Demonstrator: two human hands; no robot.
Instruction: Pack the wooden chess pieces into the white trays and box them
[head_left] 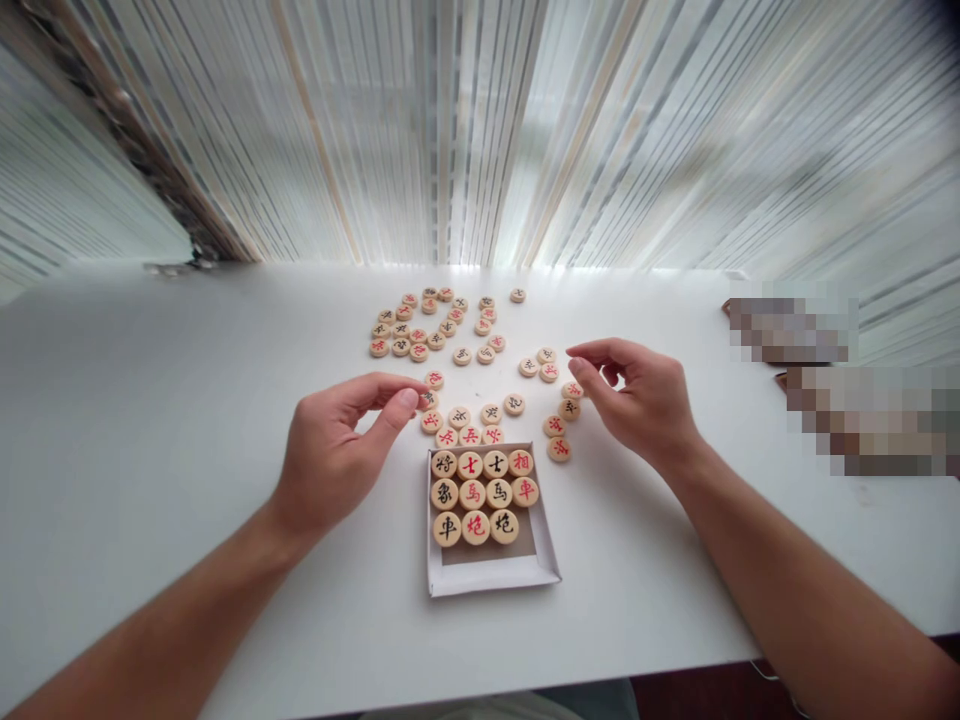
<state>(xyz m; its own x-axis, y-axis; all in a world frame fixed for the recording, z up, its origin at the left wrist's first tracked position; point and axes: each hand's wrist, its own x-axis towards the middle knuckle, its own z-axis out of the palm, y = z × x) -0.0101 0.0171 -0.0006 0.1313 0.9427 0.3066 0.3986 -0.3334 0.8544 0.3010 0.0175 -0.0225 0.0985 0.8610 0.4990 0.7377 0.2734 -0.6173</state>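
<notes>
A shallow white box (495, 578) holds rows of round wooden xiangqi pieces with black or red characters, including a red cannon piece (475, 527) and a black cannon piece (504, 526) in the nearest row. My left hand (341, 435) hovers left of the box's far edge, thumb and forefinger slightly apart. Its fingertips are beside a partly covered black-marked piece (430, 401); I cannot tell whether they touch it. Farther right, my right hand (634, 395) is held with fingers curved and apart, nothing between them. Just below its thumb lies a red-marked piece (572, 391).
Many loose pieces lie scattered on the white table (225, 620) beyond the box, including a far cluster (401, 330). Striped curtains (390, 130) hang along the back. Two blurred-out objects (795, 330) rest at the right. The table's front edge runs below the box.
</notes>
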